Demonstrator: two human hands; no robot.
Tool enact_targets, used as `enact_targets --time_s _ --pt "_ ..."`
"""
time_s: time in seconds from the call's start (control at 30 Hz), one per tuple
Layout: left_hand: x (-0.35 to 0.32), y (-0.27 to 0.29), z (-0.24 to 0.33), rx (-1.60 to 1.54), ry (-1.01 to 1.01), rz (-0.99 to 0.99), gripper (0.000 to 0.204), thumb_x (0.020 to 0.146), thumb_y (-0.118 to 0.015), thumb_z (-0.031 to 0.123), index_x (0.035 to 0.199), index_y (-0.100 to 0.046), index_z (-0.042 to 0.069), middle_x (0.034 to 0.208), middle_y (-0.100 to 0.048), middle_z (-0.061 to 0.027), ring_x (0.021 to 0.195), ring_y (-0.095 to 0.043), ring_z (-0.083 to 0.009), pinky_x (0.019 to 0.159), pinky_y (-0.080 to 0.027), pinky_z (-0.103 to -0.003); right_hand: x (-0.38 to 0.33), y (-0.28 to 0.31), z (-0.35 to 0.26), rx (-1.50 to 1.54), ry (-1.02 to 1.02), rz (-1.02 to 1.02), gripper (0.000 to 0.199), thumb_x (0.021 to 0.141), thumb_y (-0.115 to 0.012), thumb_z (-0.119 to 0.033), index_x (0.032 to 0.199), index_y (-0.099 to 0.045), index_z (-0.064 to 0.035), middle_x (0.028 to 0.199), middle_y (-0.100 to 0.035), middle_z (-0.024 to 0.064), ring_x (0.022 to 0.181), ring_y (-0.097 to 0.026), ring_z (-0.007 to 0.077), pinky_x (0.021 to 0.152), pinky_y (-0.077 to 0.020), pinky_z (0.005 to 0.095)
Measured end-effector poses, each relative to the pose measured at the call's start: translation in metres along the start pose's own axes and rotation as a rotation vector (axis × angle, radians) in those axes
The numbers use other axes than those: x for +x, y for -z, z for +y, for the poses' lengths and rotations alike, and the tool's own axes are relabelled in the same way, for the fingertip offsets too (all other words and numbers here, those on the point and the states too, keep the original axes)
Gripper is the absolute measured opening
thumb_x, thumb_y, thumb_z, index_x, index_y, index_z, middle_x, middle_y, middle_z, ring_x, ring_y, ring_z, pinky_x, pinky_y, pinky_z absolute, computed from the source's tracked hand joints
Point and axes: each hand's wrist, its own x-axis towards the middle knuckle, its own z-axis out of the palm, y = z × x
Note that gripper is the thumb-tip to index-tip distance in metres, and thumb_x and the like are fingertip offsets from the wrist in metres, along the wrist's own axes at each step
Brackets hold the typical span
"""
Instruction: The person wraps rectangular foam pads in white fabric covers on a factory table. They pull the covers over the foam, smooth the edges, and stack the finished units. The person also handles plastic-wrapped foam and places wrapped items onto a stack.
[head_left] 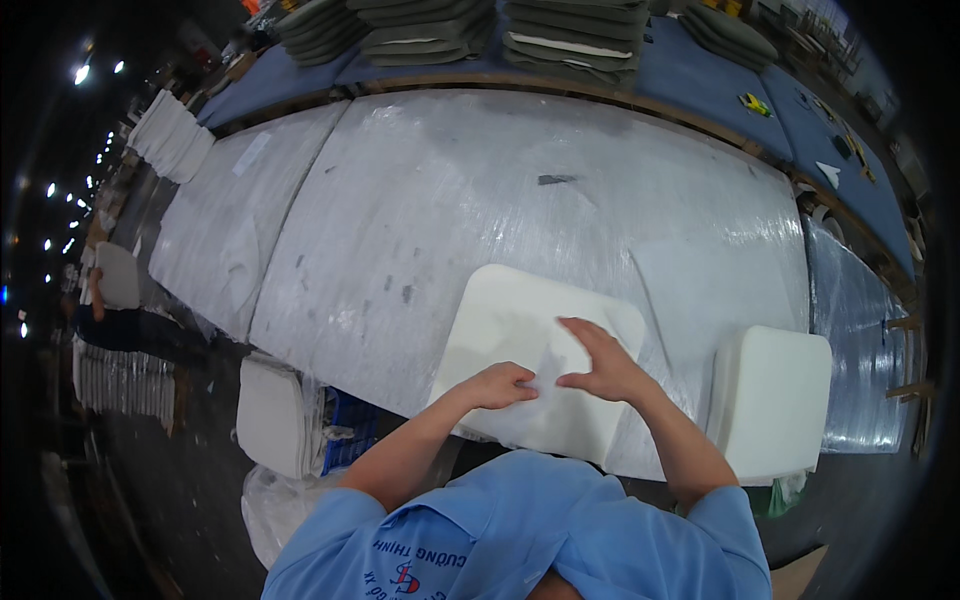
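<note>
In front of me a white, rounded-corner seat pad (520, 300) lies flat at the near edge of the plastic-covered table. Over its middle, my left hand (500, 387) is closed, fingers curled and thumb pressed in. A pale, blurry patch shows beside its fingertips; whether it is something held cannot be made out. My right hand (605, 368) hovers just to the right above the same pad, thumb and fingers spread apart, with nothing seen between them. To the right, a stack of similar white pads (778, 400) sits at the table's near edge.
Clear film wraps the pale table (400, 200). Behind it, blue-topped tables (690, 80) carry stacks of grey-green pads (575, 35) and a yellow tool (755, 104). More white pads (270, 415) stand at my left beside a blue crate (350, 430). A co-worker (120, 325) handles a pad far left.
</note>
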Motion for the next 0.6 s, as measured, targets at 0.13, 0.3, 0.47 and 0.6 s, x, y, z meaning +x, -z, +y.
enact_targets --time_s 0.13,0.3,0.47,0.6 --pt "-0.002 -0.001 0.023 0.221 -0.033 0.033 0.034 0.091 -0.069 0.034 0.105 -0.075 0.004 0.084 -0.072 -0.0181 0.080 -0.068 -0.0322 0.075 -0.053 -0.042 0.020 -0.024 -0.023 -0.403 0.051 -0.404 0.063 0.085 -0.077 -0.048 0.133 -0.064 -0.0102 0.136 -0.059 0.0158 0.135 -0.049 0.0352 0.119 -0.0290 0.0579" --pt "-0.009 -0.002 0.027 0.293 0.066 0.176 0.033 0.092 -0.066 0.035 0.103 -0.075 0.005 0.090 -0.073 -0.0196 0.086 -0.069 -0.0360 0.079 -0.053 -0.046 0.029 -0.039 -0.019 -0.457 -0.117 -0.665 0.042 0.090 -0.071 -0.048 0.106 -0.075 -0.0084 0.103 -0.072 0.0131 0.104 -0.067 0.0338 0.100 -0.0459 0.0516" --pt "-0.015 -0.012 0.012 0.286 0.013 0.163 0.034 0.094 -0.063 0.033 0.110 -0.073 0.005 0.097 -0.073 -0.0201 0.093 -0.069 -0.0375 0.084 -0.052 -0.048 0.021 -0.047 -0.020 -0.494 0.080 -0.469 0.038 0.092 -0.071 -0.045 0.099 -0.076 -0.0088 0.085 -0.074 0.0122 0.090 -0.071 0.0316 0.088 -0.0514 0.0443" --pt "-0.010 -0.014 0.016 0.308 0.040 0.105 0.033 0.096 -0.061 0.031 0.111 -0.071 0.004 0.098 -0.072 -0.0207 0.093 -0.068 -0.0391 0.084 -0.052 -0.049 0.034 -0.045 -0.034 -0.501 -0.069 -0.686 0.036 0.094 -0.069 -0.043 0.107 -0.077 -0.0110 0.089 -0.075 0.0137 0.092 -0.072 0.0324 0.086 -0.0534 0.0448"
